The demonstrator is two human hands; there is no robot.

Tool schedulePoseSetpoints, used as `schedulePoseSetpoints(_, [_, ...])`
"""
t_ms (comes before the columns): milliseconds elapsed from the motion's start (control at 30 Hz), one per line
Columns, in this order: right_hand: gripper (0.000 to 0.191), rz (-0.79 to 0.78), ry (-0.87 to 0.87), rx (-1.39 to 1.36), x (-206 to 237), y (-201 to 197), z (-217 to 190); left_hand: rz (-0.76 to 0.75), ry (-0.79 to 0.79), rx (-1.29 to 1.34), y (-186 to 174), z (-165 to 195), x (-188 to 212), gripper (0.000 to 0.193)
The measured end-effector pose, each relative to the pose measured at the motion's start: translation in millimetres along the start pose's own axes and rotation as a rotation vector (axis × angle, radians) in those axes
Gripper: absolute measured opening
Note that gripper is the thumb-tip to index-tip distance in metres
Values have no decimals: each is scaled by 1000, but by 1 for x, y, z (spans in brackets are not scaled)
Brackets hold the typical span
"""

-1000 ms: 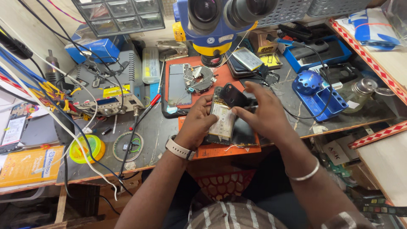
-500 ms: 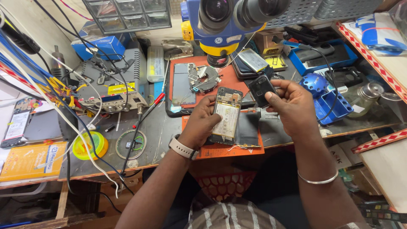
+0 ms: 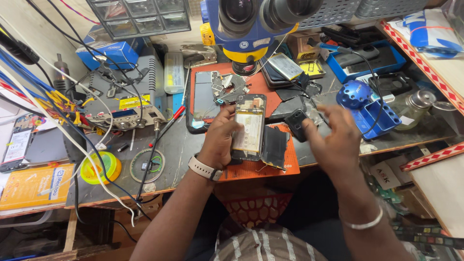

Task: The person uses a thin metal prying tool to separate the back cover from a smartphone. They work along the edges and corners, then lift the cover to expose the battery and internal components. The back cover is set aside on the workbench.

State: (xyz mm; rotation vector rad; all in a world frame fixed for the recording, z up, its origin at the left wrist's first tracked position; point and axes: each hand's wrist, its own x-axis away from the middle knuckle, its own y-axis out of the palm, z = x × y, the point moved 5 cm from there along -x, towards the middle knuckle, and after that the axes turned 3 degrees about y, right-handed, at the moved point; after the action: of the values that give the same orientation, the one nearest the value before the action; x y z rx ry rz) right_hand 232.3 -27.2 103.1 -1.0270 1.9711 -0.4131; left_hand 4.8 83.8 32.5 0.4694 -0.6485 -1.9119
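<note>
Left hand: grip pinching an opened phone by its edge, held upright over the orange mat; pale flat innards face up.
Right hand: blurred; fingertips pinch a small black squarish part just right of the phone.
Back cover: dark, glossy, flat beside the phone.
Bench: dark, scuffed.
Packages: yellow booklet far left; blue box at rear left.
Holder: blue, rounded, right.

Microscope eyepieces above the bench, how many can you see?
2. The left eyepiece and the right eyepiece sit side by side at the top of the picture, on the blue and yellow microscope, above the opened phone that the left hand holds.
</note>
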Motion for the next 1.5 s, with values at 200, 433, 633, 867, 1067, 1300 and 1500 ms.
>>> schedulePoseSetpoints(200, [62,-125,-461,41,50,14,-65,52,-13,24,-5,0,0,50])
schedulePoseSetpoints(433, [39,-56,-494,-22,43,7,-64,72,3,84,-11,-1,-1,49])
schedulePoseSetpoints(633, [42,0,-570,26,42,-6,-65,101,34,92,-21,-8,-5,51])
schedulePoseSetpoints(867, [35,25,-637,56,35,-11,-68,50,34,144,-17,-8,-8,53])
schedulePoseSetpoints(1067, [36,41,-636,-15,26,-7,-61,73,-34,186,-8,-4,-3,58])
schedulePoseSetpoints(1300, [34,56,-647,-75,21,0,-51,55,15,214,-4,-1,-2,59])
schedulePoseSetpoints(1500, [37,78,-650,-53,17,12,-50,-19,-2,259,4,5,1,65])
